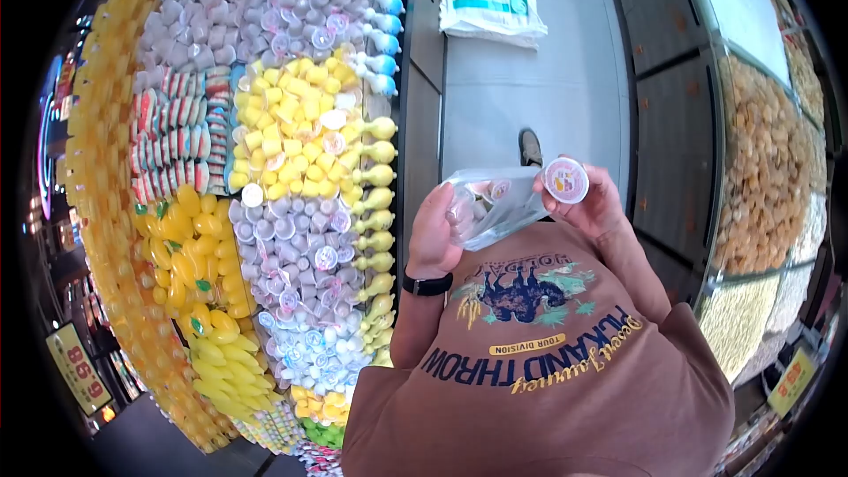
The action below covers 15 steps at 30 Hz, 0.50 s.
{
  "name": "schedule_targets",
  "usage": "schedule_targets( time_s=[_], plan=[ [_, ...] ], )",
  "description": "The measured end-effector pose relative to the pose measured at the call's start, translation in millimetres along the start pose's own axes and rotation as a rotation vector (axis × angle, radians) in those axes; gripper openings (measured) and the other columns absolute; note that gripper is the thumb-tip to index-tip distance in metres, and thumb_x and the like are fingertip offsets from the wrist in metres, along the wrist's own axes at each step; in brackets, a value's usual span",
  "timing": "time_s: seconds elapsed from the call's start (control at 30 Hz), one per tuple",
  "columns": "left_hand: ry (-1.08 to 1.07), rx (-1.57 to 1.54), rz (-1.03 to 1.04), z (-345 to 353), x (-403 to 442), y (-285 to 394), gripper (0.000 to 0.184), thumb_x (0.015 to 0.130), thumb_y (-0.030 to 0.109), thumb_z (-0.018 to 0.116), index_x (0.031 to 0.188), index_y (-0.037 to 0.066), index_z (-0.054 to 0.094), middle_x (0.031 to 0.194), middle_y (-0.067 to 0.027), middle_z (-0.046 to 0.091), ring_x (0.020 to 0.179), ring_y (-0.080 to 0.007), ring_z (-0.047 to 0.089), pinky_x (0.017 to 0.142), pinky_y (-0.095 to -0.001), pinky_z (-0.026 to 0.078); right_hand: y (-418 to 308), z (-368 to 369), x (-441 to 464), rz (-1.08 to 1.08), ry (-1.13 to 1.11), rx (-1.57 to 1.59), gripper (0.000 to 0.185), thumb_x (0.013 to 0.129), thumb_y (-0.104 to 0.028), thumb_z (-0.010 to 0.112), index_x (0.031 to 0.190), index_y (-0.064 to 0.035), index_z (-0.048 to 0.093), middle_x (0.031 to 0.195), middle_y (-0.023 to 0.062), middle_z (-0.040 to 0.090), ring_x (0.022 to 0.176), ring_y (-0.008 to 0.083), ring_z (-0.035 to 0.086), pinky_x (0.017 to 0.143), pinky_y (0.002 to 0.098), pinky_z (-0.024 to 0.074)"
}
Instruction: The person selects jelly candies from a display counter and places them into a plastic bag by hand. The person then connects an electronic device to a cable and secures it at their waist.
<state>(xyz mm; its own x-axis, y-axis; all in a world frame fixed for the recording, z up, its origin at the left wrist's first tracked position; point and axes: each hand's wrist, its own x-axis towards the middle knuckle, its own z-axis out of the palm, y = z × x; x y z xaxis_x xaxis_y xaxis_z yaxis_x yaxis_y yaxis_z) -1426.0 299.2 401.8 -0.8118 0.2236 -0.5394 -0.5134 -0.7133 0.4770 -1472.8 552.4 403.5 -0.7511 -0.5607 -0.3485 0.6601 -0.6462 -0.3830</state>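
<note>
Bagging, seemingly: pale-lidded round plastic cup (566, 181) beside clear plastic bag (512, 223).
Right fingers (601, 186) grip the cup, left fingers (438, 201) the bag; next likely calls for its mouth open.

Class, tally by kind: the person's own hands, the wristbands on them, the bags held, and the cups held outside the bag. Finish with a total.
Left hand and right hand: 2
Dark wristband: 1
Clear bag: 1
Lidded cup: 1
Total: 5
</note>
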Motion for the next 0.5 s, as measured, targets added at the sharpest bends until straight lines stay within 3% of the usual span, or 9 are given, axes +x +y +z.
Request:
schedule_targets(
  time_s=[0.1,0.13,0.17,0.2,0.23,0.27,0.37,0.47,0.5],
  plan=[
    [0.099,0.053,0.089,32.6,27.4,9.1,0.046,0.102,0.027,0.030,0.127,-0.006,0.048,0.124,-0.0193,0.058,0.116,-0.0288,0.057,0.103,-0.0428,0.043,-48.8,5.8,27.1,-0.026,0.090,-0.077,0.045,0.086,-0.036,0.062,0.116,-0.0021,0.055,0.105,0.0213,0.064,0.087,0.0281,0.064,0.074,0.0345,0.0533],
    [0.023,-0.023,0.092,30.5,38.7,5.1,0.046,0.102,0.027,0.032,0.128,-0.007,0.049,0.125,-0.0188,0.059,0.116,-0.0279,0.057,0.102,-0.0420,0.043,-66.1,7.1,33.5,-0.003,0.104,-0.055,0.044,0.086,-0.033,0.063,0.116,-0.0015,0.055,0.105,0.0216,0.064,0.091,0.0290,0.065,0.073,0.0355,0.0541],
    [0.056,-0.079,0.158,45.6,46.3,6.0,0.036,0.102,0.020,0.038,0.119,-0.006,0.055,0.120,-0.0157,0.062,0.108,-0.0247,0.062,0.098,-0.0381,0.047,-84.5,-2.8,41.9,0.040,0.053,-0.066,0.045,0.086,-0.033,0.063,0.117,-0.0017,0.055,0.106,0.0220,0.064,0.088,0.0299,0.065,0.073,0.0358,0.0545],
    [0.052,-0.088,0.167,60.4,54.2,10.1,0.036,0.102,0.021,0.037,0.119,-0.005,0.055,0.120,-0.0139,0.062,0.109,-0.0229,0.061,0.098,-0.0373,0.047,-99.9,-4.1,49.2,0.022,0.068,-0.078,0.041,0.085,-0.035,0.062,0.110,-0.0031,0.055,0.099,0.0251,0.063,0.076,0.0300,0.065,0.069,0.0354,0.0549],
    [0.150,-0.077,0.194,59.2,71.2,3.6,0.035,0.102,0.020,0.038,0.115,-0.005,0.058,0.110,-0.0106,0.065,0.099,-0.0183,0.063,0.090,-0.0328,0.050,-117.3,-19.2,59.2,0.036,-0.051,-0.068,0.041,0.087,-0.037,0.061,0.108,-0.0027,0.055,0.102,0.0265,0.062,0.076,0.0301,0.064,0.070,0.0353,0.0539],
    [0.150,0.022,0.223,43.7,89.7,-5.6,0.043,0.102,0.024,0.033,0.121,-0.007,0.055,0.117,-0.0174,0.063,0.102,-0.0234,0.063,0.094,-0.0370,0.049,-134.5,-25.2,68.8,0.013,-0.153,-0.110,0.041,0.088,-0.038,0.061,0.108,-0.0026,0.054,0.106,0.0277,0.060,0.077,0.0302,0.063,0.072,0.0352,0.0528],
    [0.220,-0.059,0.286,66.2,111.4,7.1,0.029,0.101,0.021,0.042,0.109,-0.001,0.060,0.101,-0.0092,0.066,0.086,-0.0159,0.064,0.078,-0.0312,0.053,-181.5,-27.3,90.4,0.033,-0.171,-0.130,0.037,0.089,-0.037,0.059,0.107,-0.0052,0.057,0.106,0.0266,0.061,0.080,0.0297,0.063,0.074,0.0351,0.0521],
    [0.354,-0.109,0.328,122.4,116.7,43.5,0.023,0.100,0.020,0.048,0.102,0.002,0.061,0.074,0.0034,0.055,0.060,-0.0052,0.050,0.054,-0.0217,0.042,-212.8,-28.5,114.5,0.017,-0.227,-0.124,0.037,0.088,-0.036,0.059,0.109,-0.0059,0.056,0.107,0.0267,0.061,0.082,0.0298,0.063,0.073,0.0349,0.0533],
    [0.405,-0.128,0.332,129.2,127.6,51.2,0.022,0.100,0.021,0.048,0.102,0.003,0.061,0.073,0.0039,0.053,0.059,-0.0046,0.048,0.052,-0.0212,0.040,-220.3,-27.1,122.7,0.016,-0.234,-0.114,0.037,0.088,-0.036,0.059,0.110,-0.0061,0.056,0.107,0.0267,0.061,0.082,0.0297,0.063,0.073,0.0349,0.0531]
  ],
)
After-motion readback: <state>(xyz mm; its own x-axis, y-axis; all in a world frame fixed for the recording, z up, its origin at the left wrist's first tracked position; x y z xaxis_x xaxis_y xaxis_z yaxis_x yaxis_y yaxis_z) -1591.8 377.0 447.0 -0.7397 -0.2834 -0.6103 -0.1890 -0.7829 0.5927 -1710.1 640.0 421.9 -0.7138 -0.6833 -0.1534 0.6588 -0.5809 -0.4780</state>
